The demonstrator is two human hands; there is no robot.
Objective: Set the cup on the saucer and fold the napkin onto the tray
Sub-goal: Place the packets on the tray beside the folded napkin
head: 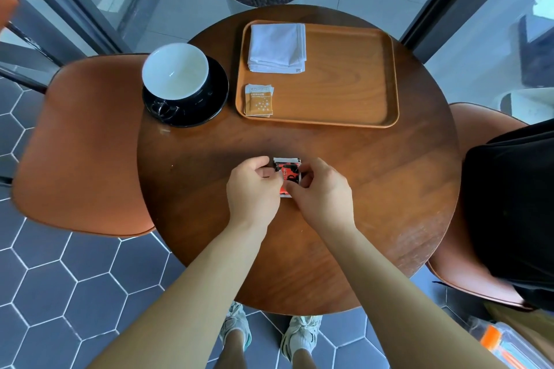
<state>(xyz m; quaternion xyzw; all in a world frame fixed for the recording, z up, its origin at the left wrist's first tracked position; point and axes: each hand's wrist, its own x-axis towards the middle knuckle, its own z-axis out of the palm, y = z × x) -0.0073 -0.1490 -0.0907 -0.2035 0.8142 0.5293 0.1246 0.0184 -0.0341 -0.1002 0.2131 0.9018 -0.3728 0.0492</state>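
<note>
Both your hands are on that little red packet (286, 175) right now. The left hand (253, 186) pinches its left edge with thumb and curled fingers, and the right hand (320, 192) pinches the right side the same way. So neither is free, and the packet sits low over the table (299, 249); I can't tell if it touches the wood.

The stuff you actually care about is all out past your grip. The cup (175, 70) is away to the far left of your hands and looks to be sitting on the saucer (215, 93) already, a bit off-centre toward the far-left rim. The napkin (277, 48) lies folded straight ahead, well beyond the packet, in the tray's (344, 84) far-left corner. There's a small orange sachet (259, 100) on the tray too, nearer to you than the napkin.

By the look of it, both jobs are pretty much done.

If you do nudge the cup, it's glazed ceramic, so probably slick, heavy-ish and chippable. Take it by the handle, which points back toward you. The napkin's soft and floppy, so pinch a folded edge or the stack will splay.
</note>
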